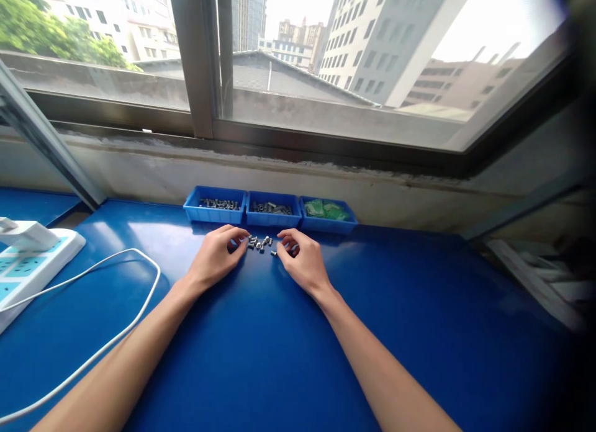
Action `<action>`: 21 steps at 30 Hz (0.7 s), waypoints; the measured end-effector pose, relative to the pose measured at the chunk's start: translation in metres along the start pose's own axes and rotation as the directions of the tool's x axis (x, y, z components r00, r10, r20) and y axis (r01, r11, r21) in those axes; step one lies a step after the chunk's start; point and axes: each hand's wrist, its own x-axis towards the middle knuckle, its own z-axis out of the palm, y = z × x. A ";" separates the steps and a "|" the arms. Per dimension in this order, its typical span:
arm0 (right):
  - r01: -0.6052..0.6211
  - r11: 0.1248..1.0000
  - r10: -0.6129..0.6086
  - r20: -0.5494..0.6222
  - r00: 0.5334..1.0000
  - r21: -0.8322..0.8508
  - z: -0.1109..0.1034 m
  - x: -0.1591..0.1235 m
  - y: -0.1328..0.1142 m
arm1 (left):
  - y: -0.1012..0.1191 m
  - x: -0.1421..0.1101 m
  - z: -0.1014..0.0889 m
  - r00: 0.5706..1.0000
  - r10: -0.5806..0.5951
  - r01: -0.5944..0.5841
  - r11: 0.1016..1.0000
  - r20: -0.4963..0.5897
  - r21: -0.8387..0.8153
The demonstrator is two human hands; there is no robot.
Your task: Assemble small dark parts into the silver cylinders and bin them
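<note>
A small loose group of metal screws [261, 244] lies on the blue tabletop between my two hands. My left hand [220, 253] rests at the left side of the group, fingers curved, thumb and index fingertips close to the nearest screws. I see nothing held in it. On the right side, my right hand [303, 258] is curved the same way, with a gap between thumb and index finger. One screw [274, 252] lies just by its thumb. The curled lower fingers of both hands are partly hidden.
Behind the hands stand three blue bins in a row: a left bin [190, 210] with screws, a middle bin [274, 220] with small metal parts, and a right bin [328, 225] with green packets. A white power strip [69, 244] and white cable [157, 274] lie at left.
</note>
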 end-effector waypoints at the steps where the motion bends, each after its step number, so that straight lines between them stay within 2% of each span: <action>1: 0.006 1.000 -0.006 0.006 1.000 -0.010 0.000 0.000 0.000 | -0.002 -0.001 0.000 1.000 0.012 -0.012 1.000 0.024 0.023; 13: -0.050 0.998 0.050 -0.009 0.999 0.027 0.003 0.001 0.003 | -0.008 -0.002 0.000 0.969 0.101 -0.136 0.980 0.226 0.147; 21: -0.042 0.999 0.042 0.014 0.999 0.035 0.004 0.001 0.004 | -0.013 -0.001 0.000 0.964 0.092 -0.122 0.987 0.250 0.108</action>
